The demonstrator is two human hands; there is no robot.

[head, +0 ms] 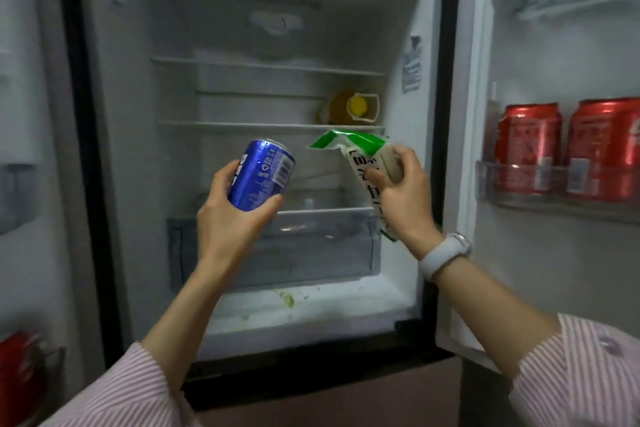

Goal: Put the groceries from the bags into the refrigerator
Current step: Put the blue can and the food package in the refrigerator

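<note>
Facing the open white refrigerator [114,149], the left hand [232,218] grips a shiny blue drink can [261,178] while the right hand [401,191] clutches a green-and-white plastic food packet [360,156].

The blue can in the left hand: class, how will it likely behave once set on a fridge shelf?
The blue can is round-sided, so laid sideways it would probably roll. Upright it should stand steady, like the red cans in the door. Its glossy metal may be slippery; the left hand wraps it.
</note>
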